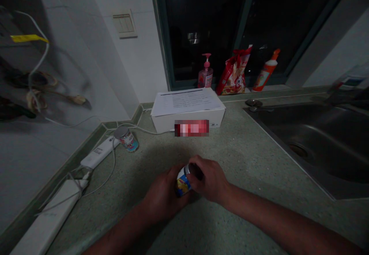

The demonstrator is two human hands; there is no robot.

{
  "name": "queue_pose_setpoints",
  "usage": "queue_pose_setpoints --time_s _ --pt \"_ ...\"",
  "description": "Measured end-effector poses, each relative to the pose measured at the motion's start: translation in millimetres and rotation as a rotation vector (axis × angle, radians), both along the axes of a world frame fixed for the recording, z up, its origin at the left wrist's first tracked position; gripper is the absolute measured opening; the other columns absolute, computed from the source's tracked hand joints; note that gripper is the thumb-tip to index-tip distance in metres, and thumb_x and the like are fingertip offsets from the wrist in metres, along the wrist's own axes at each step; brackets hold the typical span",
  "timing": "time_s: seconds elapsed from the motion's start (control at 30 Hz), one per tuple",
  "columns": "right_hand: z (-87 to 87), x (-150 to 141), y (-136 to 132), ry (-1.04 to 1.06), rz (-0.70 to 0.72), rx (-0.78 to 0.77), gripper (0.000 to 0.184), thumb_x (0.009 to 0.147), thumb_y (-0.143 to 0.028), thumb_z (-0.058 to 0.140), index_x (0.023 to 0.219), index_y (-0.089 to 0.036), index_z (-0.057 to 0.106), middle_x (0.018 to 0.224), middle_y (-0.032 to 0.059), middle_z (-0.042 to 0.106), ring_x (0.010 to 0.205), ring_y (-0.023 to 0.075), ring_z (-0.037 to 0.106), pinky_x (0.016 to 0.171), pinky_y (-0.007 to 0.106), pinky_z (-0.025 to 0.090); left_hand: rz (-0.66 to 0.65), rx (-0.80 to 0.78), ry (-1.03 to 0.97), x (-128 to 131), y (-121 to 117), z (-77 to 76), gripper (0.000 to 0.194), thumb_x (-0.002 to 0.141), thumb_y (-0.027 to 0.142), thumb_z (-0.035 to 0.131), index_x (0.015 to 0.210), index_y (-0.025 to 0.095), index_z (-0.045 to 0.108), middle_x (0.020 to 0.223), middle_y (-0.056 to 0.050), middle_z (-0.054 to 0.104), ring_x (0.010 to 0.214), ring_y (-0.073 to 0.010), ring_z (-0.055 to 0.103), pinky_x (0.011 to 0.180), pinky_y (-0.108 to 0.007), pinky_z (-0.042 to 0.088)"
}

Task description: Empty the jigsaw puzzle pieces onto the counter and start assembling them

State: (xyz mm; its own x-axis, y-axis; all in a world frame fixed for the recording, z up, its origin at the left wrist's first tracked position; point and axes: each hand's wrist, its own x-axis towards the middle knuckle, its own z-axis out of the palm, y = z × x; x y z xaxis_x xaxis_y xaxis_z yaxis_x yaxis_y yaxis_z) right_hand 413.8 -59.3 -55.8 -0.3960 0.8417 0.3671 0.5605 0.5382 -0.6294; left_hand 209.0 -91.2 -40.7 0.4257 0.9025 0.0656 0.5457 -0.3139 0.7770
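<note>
Gripping: left hand [161, 196] wraps the small jar [182, 184]; right hand [212, 179] closes on its silver-rimmed end.
Jar: tilts over the counter [230, 228], on the near side of the white box [188, 113].

Left hand [162, 194]: here it is, bare, dimly lit
Left forearm [125, 227]: bare too, down to the near edge
Right hand [212, 180]: bare again, rounded
Right forearm [268, 212]: bare, widening toward near right

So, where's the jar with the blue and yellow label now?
In the head view, the jar is below centre, held between the left hand and the right hand, on the near side of the white box.
</note>
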Motion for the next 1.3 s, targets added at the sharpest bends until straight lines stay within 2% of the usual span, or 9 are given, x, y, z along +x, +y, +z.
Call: queue_pose_setpoints --time_s 0.43,0.57,0.7,0.83,0.97,1.03,1.13,1.2,1.3 --pt "0.8 1.2 -2.5 0.078 0.074 0.128 0.042 0.1 -0.062 0.046 0.094 -0.023 0.061 0.073 0.0018 0.07 0.058 0.0173 0.061 0.058 0.03 0.041 -0.128 -0.339 -0.266 -3.5 1.7 6.4 0.038 0.084 0.034 0.083 0.114 0.017 0.068 0.1 -0.006 0.074 0.082 -0.0187 0.065 0.073 -0.03 0.054" --pt "4.1 6.0 -0.2 0.095 0.231 0.166 0.041 0.098 -0.062 0.051 0.106 -0.023 0.063 0.082 0.0035 0.074 0.066 0.02 0.066 0.062 0.032 0.048 -0.272 -0.59 -0.41 -10.2 4.3 4.8 0.045 0.079 0.048 0.088 0.104 0.016 0.069 0.087 -0.002 0.068 0.071 -0.0129 0.057 0.066 -0.025 0.048" --pt "15.9 16.4 6.1 0.102 0.409 0.251 0.041 0.098 -0.053 0.057 0.127 -0.024 0.061 0.097 0.0063 0.077 0.08 0.0232 0.071 0.07 0.036 0.056 -0.389 -0.838 -0.594 -13.2 5.7 -1.0 0.062 0.073 0.066 0.09 0.104 0.016 0.068 0.085 -0.004 0.068 0.066 -0.0132 0.06 0.064 -0.026 0.052" --pt "25.4 26.3 9.4 0.081 0.455 0.287 0.049 0.097 -0.032 0.056 0.146 -0.026 0.054 0.117 0.0106 0.073 0.098 0.0248 0.072 0.079 0.04 0.061 -0.265 -0.734 -0.606 -11.3 6.8 -3.3 0.07 0.074 0.061 0.093 0.122 0.017 0.065 0.096 -0.006 0.068 0.075 -0.0151 0.062 0.067 -0.027 0.053" --pt "22.9 30.6 8.6 0.094 0.473 0.272 0.058 0.095 -0.018 0.052 0.152 -0.029 0.051 0.14 0.0128 0.066 0.125 0.0262 0.067 0.1 0.047 0.059 -0.123 -0.52 -0.541 -5.8 8.6 -7.1 0.075 0.076 0.06 0.093 0.13 0.017 0.065 0.11 -0.011 0.07 0.092 -0.0217 0.066 0.08 -0.033 0.056" --pt "19.5 31.0 8.7 0.075 0.453 0.231 0.06 0.097 -0.019 0.055 0.155 -0.031 0.049 0.151 0.0125 0.061 0.136 0.0277 0.062 0.108 0.051 0.056 -0.064 -0.383 -0.505 -2.8 8.9 -9.5 0.071 0.079 0.058 0.091 0.132 0.018 0.064 0.117 -0.012 0.072 0.102 -0.0254 0.067 0.088 -0.036 0.057" --pt "16.4 29.5 9.5 0.029 0.362 0.113 0.064 0.099 -0.036 0.067 0.159 -0.031 0.045 0.156 0.0144 0.058 0.141 0.032 0.058 0.112 0.056 0.053 -0.016 -0.228 -0.352 -1.3 7.9 -10.0 0.068 0.086 0.05 0.086 0.141 0.022 0.059 0.125 -0.012 0.073 0.107 -0.0287 0.07 0.093 -0.043 0.059" --pt "16.5 27.5 9.7 0.01 0.277 0.034 0.068 0.098 -0.047 0.072 0.159 -0.029 0.046 0.15 0.0159 0.062 0.136 0.0338 0.061 0.11 0.056 0.054 0.01 -0.128 -0.219 -2.9 6.8 -8.4 0.067 0.089 0.045 0.083 0.146 0.024 0.055 0.13 -0.013 0.072 0.11 -0.0306 0.071 0.096 -0.046 0.059" --pt "18.0 24.8 8.5 -0.017 0.204 -0.018 0.062 0.098 -0.047 0.073 0.153 -0.026 0.053 0.136 0.0152 0.07 0.123 0.0336 0.067 0.104 0.056 0.057 0.014 0.0 -0.118 -6.9 7.1 -6.6 0.062 0.094 0.04 0.076 0.149 0.024 0.051 0.136 -0.015 0.07 0.118 -0.0328 0.07 0.101 -0.05 0.058"
